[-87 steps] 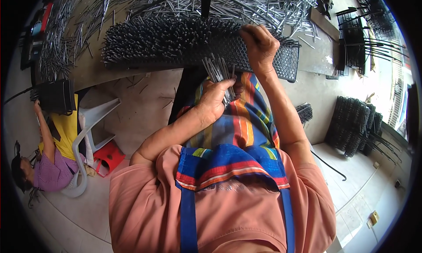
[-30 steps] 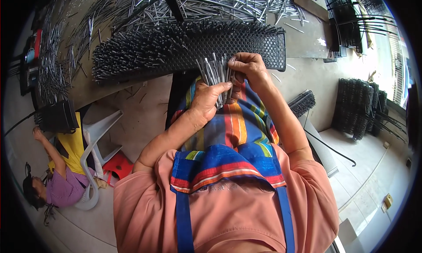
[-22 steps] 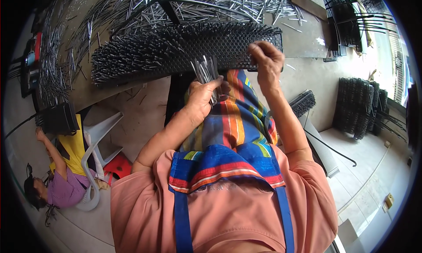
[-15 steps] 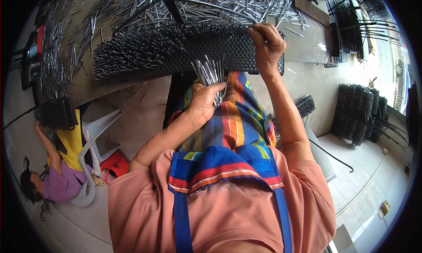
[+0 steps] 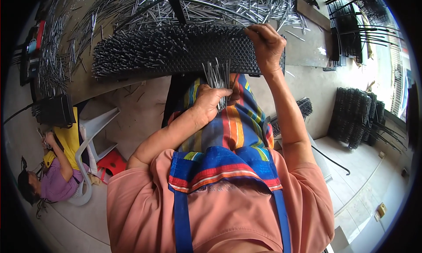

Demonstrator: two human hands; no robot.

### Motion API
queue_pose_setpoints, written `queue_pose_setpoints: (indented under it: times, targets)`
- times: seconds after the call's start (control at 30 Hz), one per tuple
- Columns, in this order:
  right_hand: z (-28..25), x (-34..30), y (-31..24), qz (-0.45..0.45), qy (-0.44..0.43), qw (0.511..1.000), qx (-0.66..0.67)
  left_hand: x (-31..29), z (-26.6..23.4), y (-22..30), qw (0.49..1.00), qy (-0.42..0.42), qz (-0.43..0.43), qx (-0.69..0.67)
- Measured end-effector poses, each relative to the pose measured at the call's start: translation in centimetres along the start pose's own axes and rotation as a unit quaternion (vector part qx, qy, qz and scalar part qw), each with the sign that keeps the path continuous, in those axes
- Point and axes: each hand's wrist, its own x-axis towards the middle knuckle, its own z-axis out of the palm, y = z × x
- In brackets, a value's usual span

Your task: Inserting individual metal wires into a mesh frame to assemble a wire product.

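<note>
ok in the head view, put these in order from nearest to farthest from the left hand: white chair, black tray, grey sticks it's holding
1. Grey sticks: gripped in the left hand itself.
2. Black tray: just beyond the hand, toward the top of the view.
3. White chair: well off to the left.

At left, a co-worker (image 5: pixel 61 182) sits in a white chair (image 5: pixel 97 121) near a red object (image 5: pixel 111 162). At right, a black stack (image 5: pixel 349 116) stands on the floor (image 5: pixel 349 185) near a window (image 5: pixel 398 92).
</note>
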Motion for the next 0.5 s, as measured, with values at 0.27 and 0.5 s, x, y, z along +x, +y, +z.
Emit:
queue_pose_setpoints:
  times: [0.27,0.5]
  targets:
    - [1.0,-0.3,0.2,-0.012,-0.025,0.998,-0.058,1.1,0.3,-0.2,0.997,0.039,0.020,-0.058]
    - [-2.4,-3.5,-0.9,0.347,-0.296,0.887,0.078,0.0,0.9,0.9,0.999,-0.001,0.039,-0.031]
